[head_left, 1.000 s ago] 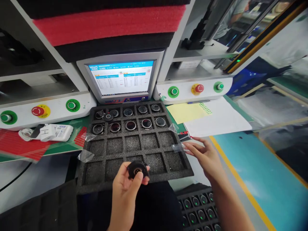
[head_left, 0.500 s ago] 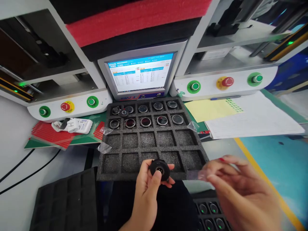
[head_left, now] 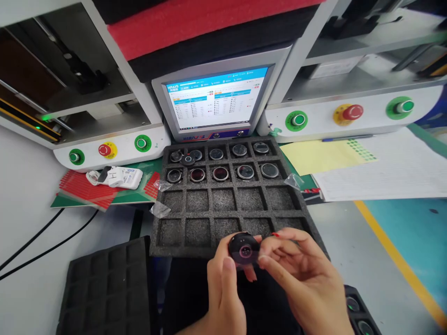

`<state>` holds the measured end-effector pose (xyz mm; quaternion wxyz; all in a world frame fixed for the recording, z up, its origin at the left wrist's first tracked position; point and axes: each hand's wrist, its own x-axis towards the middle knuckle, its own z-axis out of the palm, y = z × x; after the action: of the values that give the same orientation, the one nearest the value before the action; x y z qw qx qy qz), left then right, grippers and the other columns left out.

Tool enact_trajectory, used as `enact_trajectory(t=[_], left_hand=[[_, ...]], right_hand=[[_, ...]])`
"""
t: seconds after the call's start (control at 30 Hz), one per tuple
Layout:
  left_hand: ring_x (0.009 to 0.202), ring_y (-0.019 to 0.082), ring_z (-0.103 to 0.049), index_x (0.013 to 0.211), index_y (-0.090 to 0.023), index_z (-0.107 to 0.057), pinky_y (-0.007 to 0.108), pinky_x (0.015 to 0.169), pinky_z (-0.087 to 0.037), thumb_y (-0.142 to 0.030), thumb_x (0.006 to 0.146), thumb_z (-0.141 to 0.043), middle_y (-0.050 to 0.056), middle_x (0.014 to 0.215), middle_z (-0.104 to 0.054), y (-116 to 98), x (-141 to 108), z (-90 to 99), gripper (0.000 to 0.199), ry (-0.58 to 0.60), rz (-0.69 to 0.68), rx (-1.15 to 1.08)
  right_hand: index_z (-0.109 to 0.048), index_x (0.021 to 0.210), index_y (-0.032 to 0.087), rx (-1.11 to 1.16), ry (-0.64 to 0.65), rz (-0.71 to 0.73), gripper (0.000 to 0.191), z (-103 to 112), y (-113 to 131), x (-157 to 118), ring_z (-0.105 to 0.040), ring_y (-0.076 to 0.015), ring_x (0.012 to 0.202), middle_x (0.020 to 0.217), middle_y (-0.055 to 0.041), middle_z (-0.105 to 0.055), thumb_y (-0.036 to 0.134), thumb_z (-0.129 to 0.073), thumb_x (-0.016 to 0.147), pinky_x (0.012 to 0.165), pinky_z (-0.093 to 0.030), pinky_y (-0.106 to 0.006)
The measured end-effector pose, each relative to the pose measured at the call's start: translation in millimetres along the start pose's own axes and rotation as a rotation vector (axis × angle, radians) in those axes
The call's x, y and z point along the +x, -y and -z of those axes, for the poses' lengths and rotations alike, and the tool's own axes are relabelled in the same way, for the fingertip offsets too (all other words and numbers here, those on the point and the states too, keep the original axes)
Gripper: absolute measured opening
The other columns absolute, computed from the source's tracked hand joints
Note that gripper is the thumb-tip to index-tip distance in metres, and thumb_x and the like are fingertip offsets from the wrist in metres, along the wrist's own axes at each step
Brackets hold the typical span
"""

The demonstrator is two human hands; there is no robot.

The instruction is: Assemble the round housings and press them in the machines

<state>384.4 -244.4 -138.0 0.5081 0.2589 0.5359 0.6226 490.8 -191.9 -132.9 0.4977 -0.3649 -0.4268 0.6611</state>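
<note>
My left hand (head_left: 223, 291) holds a small round black lens part (head_left: 243, 249) with a purplish glass centre, just over the near edge of a black foam tray (head_left: 230, 223). My right hand (head_left: 300, 279) has come up against the part, its fingertips touching the right side, with a small clear film pinched between them. The tray's two far rows hold several round lenses (head_left: 220, 173); its near compartments hold nothing. One loose black lens (head_left: 188, 159) lies on top at the far left.
A monitor (head_left: 216, 102) stands behind the tray between two white consoles with green (head_left: 296, 120) and red (head_left: 352, 112) buttons. Yellow and white papers (head_left: 366, 167) lie right. A white device (head_left: 120, 177) and red sheets lie left. Another black foam tray (head_left: 104, 288) sits near left; clear film scraps (head_left: 160, 209) lie beside the tray.
My right hand moved left from the tray's right edge with the clear film and now meets the lens part in my left hand. The view shifted left.
</note>
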Motion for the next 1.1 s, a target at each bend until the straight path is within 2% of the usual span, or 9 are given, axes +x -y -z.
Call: enact_trajectory(t=[0.2,0.37,0.43,0.53,0.63,0.73,0.8,0.93,1.1], left_hand=[[0.061,0.010,-0.057,0.105,-0.021,-0.073,0.020,0.060,-0.050,-0.050,0.090,-0.064,0.006,0.096,-0.076,-8.8,-0.2,-8.9,0.034,-0.135,0.002,0.080],[0.061,0.013,-0.060,0.104,-0.021,-0.073,0.022,0.060,-0.052,-0.051,0.091,-0.062,0.007,0.093,-0.077,-4.4,-2.2,-10.2,0.034,-0.167,-0.006,0.158],[0.060,0.013,-0.061,0.104,-0.021,-0.070,0.023,0.060,-0.053,-0.051,0.092,-0.061,0.007,0.093,-0.077,-3.5,-1.8,-5.5,0.034,-0.165,-0.015,0.185],[0.069,0.016,-0.068,0.103,-0.021,-0.063,0.026,0.068,-0.055,-0.043,0.095,-0.057,0.009,0.097,-0.078,-10.6,7.0,14.6,0.024,-0.150,-0.052,0.336],[0.090,0.021,-0.073,0.102,-0.021,-0.062,0.032,0.081,-0.056,-0.028,0.096,-0.055,0.011,0.105,-0.077,-29.0,29.5,49.8,0.011,-0.184,-0.288,0.711],[0.103,0.026,-0.070,0.097,-0.021,-0.068,0.041,0.090,-0.053,-0.018,0.092,-0.059,0.010,0.110,-0.076,-48.8,61.1,88.5,0.011,-0.188,-0.742,1.192],[0.106,0.029,-0.067,0.093,-0.022,-0.073,0.045,0.091,-0.050,-0.016,0.089,-0.062,0.010,0.110,-0.076,-57.5,81.1,108.5,0.013,-0.169,-0.933,1.487],[0.090,0.029,-0.065,0.090,-0.023,-0.078,0.040,0.074,-0.049,-0.010,0.086,-0.065,0.010,0.095,-0.076,-64.3,103.5,126.5,0.018,-0.184,-0.974,1.722],[0.088,0.027,-0.062,0.089,-0.024,-0.078,0.038,0.070,-0.045,-0.011,0.085,-0.068,0.009,0.095,-0.074,-65.4,99.7,124.4,0.017,-0.194,-0.943,1.789]], right_hand=[[-0.061,0.100,0.026,-0.015,-0.039,-0.006,0.023,-6.9,-0.6,2.2,-0.070,-0.0113,0.070,0.071,0.0021,-0.069,0.019,-0.077,0.084,0.071,-0.060,-0.018],[-0.060,0.105,0.026,-0.140,-0.171,0.118,0.038,-11.7,-6.9,5.7,-0.059,-0.0080,0.056,0.086,0.0005,-0.066,0.014,-0.080,0.074,0.054,-0.056,-0.017],[-0.060,0.106,0.025,-0.176,-0.164,0.120,0.042,-10.9,-11.0,8.1,-0.055,-0.0076,0.054,0.090,-0.0008,-0.065,0.014,-0.080,0.071,0.052,-0.056,-0.018],[-0.060,0.104,0.024,-0.243,-0.215,0.134,0.032,-5.5,-15.1,9.2,-0.056,-0.0086,0.054,0.086,-0.0020,-0.067,0.020,-0.076,0.077,0.052,-0.055,-0.018],[-0.065,0.098,0.023,-0.356,-0.344,0.205,0.020,2.4,-14.2,7.1,-0.061,-0.0120,0.059,0.082,-0.0034,-0.068,0.024,-0.074,0.079,0.054,-0.055,-0.018],[-0.067,0.079,0.022,-0.417,-0.306,0.263,0.007,8.3,-10.8,5.1,-0.064,-0.0156,0.064,0.077,-0.0042,-0.066,0.027,-0.071,0.081,0.053,-0.054,-0.018],[-0.065,0.070,0.021,-0.431,-0.256,0.312,0.014,10.0,-9.6,4.3,-0.065,-0.0156,0.066,0.076,-0.0040,-0.064,0.026,-0.070,0.082,0.054,-0.053,-0.017],[-0.065,0.071,0.022,-0.420,-0.243,0.320,0.012,11.4,-10.5,2.0,-0.065,-0.0146,0.069,0.078,-0.0034,-0.064,0.025,-0.070,0.082,0.052,-0.051,-0.013],[-0.065,0.068,0.022,-0.433,-0.249,0.338,0.020,14.3,-8.6,-0.7,-0.064,-0.0149,0.067,0.075,-0.0038,-0.064,0.033,-0.073,0.083,0.058,-0.054,-0.015]])
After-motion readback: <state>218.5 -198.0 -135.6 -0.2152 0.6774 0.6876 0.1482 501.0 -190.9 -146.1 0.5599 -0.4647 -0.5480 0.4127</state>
